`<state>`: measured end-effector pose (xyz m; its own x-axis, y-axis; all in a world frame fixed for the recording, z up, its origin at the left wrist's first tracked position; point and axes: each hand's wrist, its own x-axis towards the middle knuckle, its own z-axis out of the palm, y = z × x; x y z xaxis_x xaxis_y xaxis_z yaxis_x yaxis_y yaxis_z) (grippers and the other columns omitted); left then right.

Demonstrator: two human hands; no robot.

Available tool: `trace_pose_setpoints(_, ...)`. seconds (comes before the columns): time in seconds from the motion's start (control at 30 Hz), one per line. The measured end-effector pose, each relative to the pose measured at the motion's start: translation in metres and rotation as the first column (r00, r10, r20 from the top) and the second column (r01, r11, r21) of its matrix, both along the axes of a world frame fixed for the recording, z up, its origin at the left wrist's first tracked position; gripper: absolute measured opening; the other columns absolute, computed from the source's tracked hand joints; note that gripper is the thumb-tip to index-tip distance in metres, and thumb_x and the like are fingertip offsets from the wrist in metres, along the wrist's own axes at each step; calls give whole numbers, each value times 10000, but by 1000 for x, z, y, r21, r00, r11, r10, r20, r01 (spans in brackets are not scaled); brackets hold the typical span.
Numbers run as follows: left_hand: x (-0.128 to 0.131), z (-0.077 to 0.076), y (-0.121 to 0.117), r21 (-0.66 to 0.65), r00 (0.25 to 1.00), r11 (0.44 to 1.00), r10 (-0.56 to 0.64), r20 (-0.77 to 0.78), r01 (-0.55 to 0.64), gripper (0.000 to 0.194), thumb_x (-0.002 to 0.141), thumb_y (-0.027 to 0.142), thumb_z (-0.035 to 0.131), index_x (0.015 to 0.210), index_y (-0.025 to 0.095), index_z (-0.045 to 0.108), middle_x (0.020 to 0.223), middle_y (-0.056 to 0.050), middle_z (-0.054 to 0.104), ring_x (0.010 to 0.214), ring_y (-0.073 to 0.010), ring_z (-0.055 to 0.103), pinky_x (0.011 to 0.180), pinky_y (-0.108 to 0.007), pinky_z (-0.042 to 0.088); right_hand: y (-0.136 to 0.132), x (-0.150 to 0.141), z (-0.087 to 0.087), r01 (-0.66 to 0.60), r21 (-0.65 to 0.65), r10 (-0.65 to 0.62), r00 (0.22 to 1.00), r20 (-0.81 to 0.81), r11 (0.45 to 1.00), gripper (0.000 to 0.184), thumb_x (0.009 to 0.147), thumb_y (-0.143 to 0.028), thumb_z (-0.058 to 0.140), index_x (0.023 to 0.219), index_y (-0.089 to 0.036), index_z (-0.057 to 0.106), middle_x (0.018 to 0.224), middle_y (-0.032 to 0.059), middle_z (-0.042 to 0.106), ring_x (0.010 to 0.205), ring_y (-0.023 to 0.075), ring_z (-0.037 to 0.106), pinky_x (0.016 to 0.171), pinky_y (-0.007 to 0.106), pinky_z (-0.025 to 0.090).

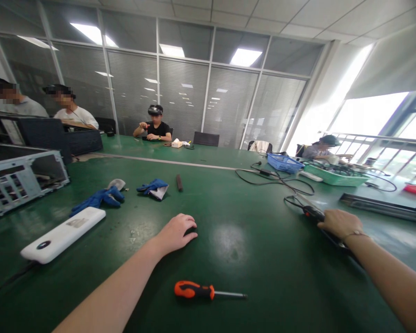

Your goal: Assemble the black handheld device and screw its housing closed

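Right hand (339,223), with fingers wrapped around black corded device (313,213) at right of green table (263,263). Left hand (176,232), resting on table with fingers bent and thumb apart; cannot tell whether around anything. Orange-and-black screwdriver (194,290), flat in foreground, shaft pointing right. Blue gloves (100,199), beyond left hand.

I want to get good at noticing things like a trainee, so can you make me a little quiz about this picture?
1. True or false: the orange-and-black screwdriver lies on the green table, between the two forearms.
2. Pick one: what colour is the basket just to the right of the blue basket?
A) red
B) green
C) white
3. Short answer: which grip is on the dark corded device?

Key:
1. True.
2. B, the green basket.
3. The right grip.
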<state>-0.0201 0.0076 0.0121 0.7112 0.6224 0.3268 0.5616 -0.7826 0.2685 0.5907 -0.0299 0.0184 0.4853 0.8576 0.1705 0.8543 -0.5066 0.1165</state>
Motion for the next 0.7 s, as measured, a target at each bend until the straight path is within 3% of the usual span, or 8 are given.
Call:
trace_pose_setpoints(0.13, 0, -2, 1, 5, 1000, 1000, -8, -3, 8, 213, 888, 310, 616, 1040, 178, 685, 1127, -87, 654, 1060, -252, 582, 947, -371, 454, -17, -8, -7, 12, -2, -12, 998, 63, 1000, 266, 818, -390, 617, 796, -131, 677, 875, 164, 668, 860, 313, 652, 636, 353, 451)
trace_pose_setpoints(0.33, 0, 2, -2, -1, 1000, 1000, -1, -14, 1, 222, 891, 305, 613, 1051, 170, 686, 1135, -92, 653, 1064, -256, 582, 948, -378, 454, -44, -22, -22, 33, 118, -44, 995, 85, 992, 462, 898, -523, 401, 864, -146, 667, 739, 171, 653, 716, 322, 655, 515, 328, 387)
trace_pose_setpoints(0.5, 1, 0, 0, -2, 1000, 1000, 9, -2, -9, 211, 883, 306, 623, 1041, 180, 687, 1134, -86, 652, 1061, -250, 584, 952, -378, 456, -52, -50, -31, -120, 178, 93, 984, 155, 977, 409, 871, -515, 422, 950, -183, 648, 763, 122, 661, 688, 294, 648, 495, 310, 384)
trace_pose_setpoints(0.7, 0, -1, 1, -2, 1000, 1000, 10, -6, -10, 214, 888, 301, 609, 1059, 192, 679, 1155, -82, 644, 1082, -248, 576, 966, -385, 452, -45, -74, -50, -127, 181, 108, 988, 109, 975, 424, 896, -507, 376, 927, -208, 675, 800, 101, 688, 728, 271, 665, 541, 312, 433)
